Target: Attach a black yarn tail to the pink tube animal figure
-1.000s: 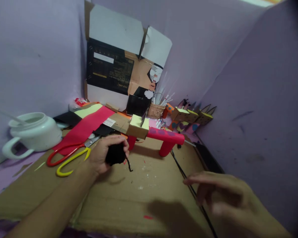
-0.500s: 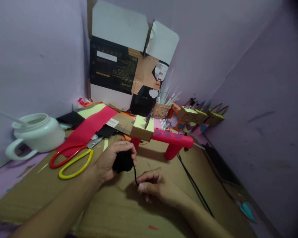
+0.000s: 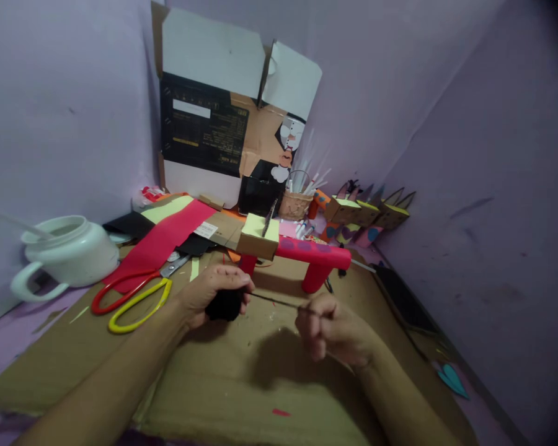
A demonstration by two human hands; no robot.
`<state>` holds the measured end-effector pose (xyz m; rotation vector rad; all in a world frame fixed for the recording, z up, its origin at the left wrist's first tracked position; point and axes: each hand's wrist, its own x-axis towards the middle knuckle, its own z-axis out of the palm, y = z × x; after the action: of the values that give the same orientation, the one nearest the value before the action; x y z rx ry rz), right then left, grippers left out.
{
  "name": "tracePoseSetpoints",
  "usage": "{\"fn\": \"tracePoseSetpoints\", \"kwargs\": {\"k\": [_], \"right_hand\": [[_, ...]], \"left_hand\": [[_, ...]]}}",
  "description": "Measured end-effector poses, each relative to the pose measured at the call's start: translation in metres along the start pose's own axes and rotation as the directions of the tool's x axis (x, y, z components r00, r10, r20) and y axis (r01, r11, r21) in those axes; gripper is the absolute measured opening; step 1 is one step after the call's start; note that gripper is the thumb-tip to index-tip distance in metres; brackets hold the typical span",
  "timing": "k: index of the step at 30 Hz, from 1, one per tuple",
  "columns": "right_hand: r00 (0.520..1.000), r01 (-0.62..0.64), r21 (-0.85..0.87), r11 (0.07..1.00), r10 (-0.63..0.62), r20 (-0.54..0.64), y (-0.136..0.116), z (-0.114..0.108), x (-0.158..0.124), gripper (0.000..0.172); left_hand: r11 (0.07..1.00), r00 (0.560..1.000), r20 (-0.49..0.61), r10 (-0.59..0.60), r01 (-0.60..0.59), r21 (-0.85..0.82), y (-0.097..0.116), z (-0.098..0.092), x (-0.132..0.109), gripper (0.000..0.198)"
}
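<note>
My left hand is closed around a small ball of black yarn above the cardboard. From the ball a strand of black yarn runs taut to the right. My right hand, slightly blurred, pinches that strand between thumb and fingers. Just behind the hands stands a paper animal figure with a red tube body marked with purple spots, red tube legs and a boxy cardboard head with a yellow top. Left of my left hand lie scissors with one red and one yellow handle.
A white pot with a stick in it stands at the left. Red paper strip and other sheets lie behind the scissors. An opened box leans at the back, near a cup of markers. More animal figures stand right.
My right hand has moved right and slightly up, drawing the yarn out into a longer, nearly level strand. My left hand still holds the ball. The view has shifted slightly.
</note>
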<state>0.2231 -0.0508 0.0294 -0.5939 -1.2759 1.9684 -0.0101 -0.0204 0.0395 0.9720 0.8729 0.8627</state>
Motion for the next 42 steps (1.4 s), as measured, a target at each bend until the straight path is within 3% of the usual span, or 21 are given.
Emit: {"fn": "tracePoseSetpoints", "kwargs": {"k": [2, 5, 16, 20, 28, 36, 42], "right_hand": [[0.981, 0.154, 0.112, 0.982, -0.138, -0.138, -0.003, -0.004, 0.001, 0.023], [0.95, 0.223, 0.257, 0.94, -0.151, -0.273, -0.004, -0.008, 0.004, 0.021], [0.899, 0.309, 0.441, 0.843, -0.106, -0.425, -0.003, -0.001, 0.008, 0.023], [0.868, 0.312, 0.31, 0.898, -0.136, -0.478, 0.004, 0.008, 0.011, 0.024], [0.83, 0.187, -0.076, 0.98, -0.198, -0.521, 0.018, 0.02, 0.018, 0.027], [0.783, 0.242, -0.137, 0.961, -0.277, -0.558, 0.021, 0.016, 0.019, 0.019], [0.761, 0.237, -0.223, 0.946, -0.324, -0.563, 0.023, 0.012, 0.018, 0.017]], "left_hand": [[0.997, 0.995, 0.081, -0.05, 0.045, 0.057, -0.001, 0.0, -0.001, 0.031], [0.991, 0.98, 0.18, -0.082, 0.06, 0.124, -0.003, 0.002, -0.002, 0.04], [0.952, 0.935, 0.348, -0.076, -0.035, 0.303, -0.01, 0.003, -0.005, 0.042], [0.901, 0.916, 0.372, -0.152, -0.026, 0.433, -0.015, 0.012, -0.006, 0.038], [0.859, 0.965, 0.24, -0.109, -0.03, 0.511, -0.015, 0.025, -0.007, 0.034], [0.866, 0.966, 0.233, -0.11, -0.022, 0.5, -0.018, 0.019, -0.005, 0.044], [0.78, 0.979, 0.204, -0.003, -0.125, 0.613, -0.017, 0.019, 0.003, 0.033]]}}
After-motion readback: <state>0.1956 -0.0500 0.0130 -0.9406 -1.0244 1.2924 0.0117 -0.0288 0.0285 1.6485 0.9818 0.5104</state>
